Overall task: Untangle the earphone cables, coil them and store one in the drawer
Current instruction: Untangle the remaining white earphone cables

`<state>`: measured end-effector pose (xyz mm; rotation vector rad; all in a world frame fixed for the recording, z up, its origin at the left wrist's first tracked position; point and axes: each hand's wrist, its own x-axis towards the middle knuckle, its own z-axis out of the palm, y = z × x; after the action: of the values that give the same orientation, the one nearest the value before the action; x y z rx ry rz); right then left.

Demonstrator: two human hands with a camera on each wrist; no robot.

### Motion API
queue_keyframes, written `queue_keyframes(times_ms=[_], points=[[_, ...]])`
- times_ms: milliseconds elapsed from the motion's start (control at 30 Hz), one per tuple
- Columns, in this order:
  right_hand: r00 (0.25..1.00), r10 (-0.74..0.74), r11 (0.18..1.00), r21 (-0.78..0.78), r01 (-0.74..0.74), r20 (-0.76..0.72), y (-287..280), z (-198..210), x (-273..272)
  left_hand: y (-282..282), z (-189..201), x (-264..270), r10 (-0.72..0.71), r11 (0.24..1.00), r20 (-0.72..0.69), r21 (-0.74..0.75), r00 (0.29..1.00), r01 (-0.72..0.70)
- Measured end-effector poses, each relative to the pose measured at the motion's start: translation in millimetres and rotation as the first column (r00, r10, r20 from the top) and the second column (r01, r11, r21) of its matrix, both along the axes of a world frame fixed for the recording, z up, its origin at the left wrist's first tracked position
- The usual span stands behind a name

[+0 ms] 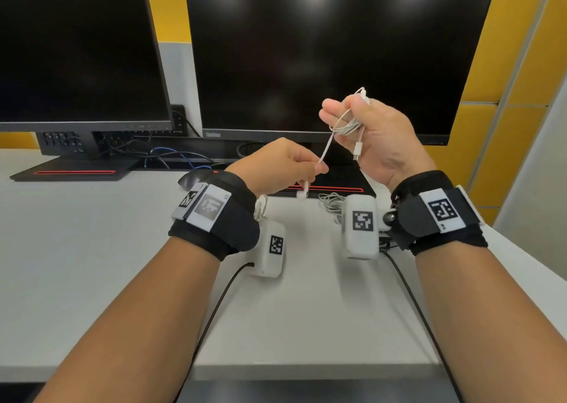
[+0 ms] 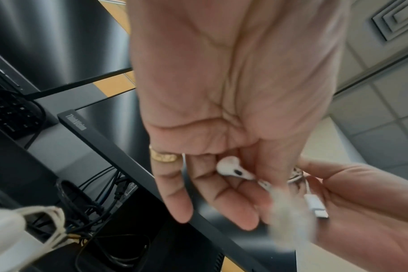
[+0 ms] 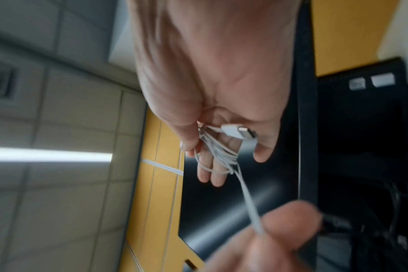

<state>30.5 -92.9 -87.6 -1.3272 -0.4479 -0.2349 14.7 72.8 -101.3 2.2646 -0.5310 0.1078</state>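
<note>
A white earphone cable (image 1: 345, 126) is wound in loops round the fingers of my right hand (image 1: 365, 132), raised in front of the middle monitor. Its plug (image 1: 357, 152) hangs under the palm and shows again as the plug (image 3: 239, 131) in the right wrist view. A free strand runs down-left to my left hand (image 1: 291, 166), which pinches it near the earbuds. One earbud (image 2: 233, 168) lies inside the curled left fingers. A second earphone cable (image 1: 331, 201) lies in a loose heap on the white desk (image 1: 92, 249), partly behind my right wrist camera. No drawer is in view.
Two dark monitors (image 1: 322, 49) stand at the back of the desk on black bases with red stripes. Black and blue cables (image 1: 165, 154) run beneath them. A dark mouse (image 1: 188, 179) peeks out behind my left wrist strap. Yellow wall panels (image 1: 521, 65) rise at the right.
</note>
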Motion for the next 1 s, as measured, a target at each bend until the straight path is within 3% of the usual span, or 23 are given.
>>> queue_keyframes(times_ms=[67, 133, 200, 267, 400, 467, 633, 1000], points=[[0.984, -0.158, 0.961, -0.216, 0.172, 0.081, 0, -4, 6, 0, 0, 0, -0.012, 0.999, 0.038, 0.037, 0.999, 0.011], [0.956, -0.237, 0.859, -0.423, 0.289, 0.173, 4, -9, 9, 0, 0, 1, -0.003, 1.0, 0.121, 0.018, 0.993, 0.001], [0.958, -0.228, 0.791, -0.539, 0.287, 0.176, 10, -11, 7, 0, 1, 2, 0.025, 0.998, 0.214, -0.057, 0.976, -0.014], [0.985, -0.151, 0.791, -0.586, 0.173, 0.087, 15, -10, 3, -1, 3, 2, 0.071, 0.994, 0.309, -0.096, 0.948, -0.044], [0.97, 0.098, 0.891, -0.414, -0.184, -0.22, 16, -6, -3, -3, 2, 5, 0.13, 0.986, 0.351, -0.14, 0.927, -0.086], [0.951, 0.15, 0.909, -0.341, -0.241, -0.272, 12, -4, -7, -3, 1, 7, 0.111, 0.98, 0.319, -0.194, 0.941, -0.05], [0.943, 0.156, 0.951, -0.214, -0.224, -0.294, 9, -1, -10, -2, 0, 5, 0.074, 0.97, 0.333, -0.243, 0.94, 0.01], [0.997, 0.017, 0.95, -0.309, -0.038, -0.069, 21, -4, -5, -4, 0, 6, 0.153, 0.96, 0.367, -0.277, 0.918, -0.049]])
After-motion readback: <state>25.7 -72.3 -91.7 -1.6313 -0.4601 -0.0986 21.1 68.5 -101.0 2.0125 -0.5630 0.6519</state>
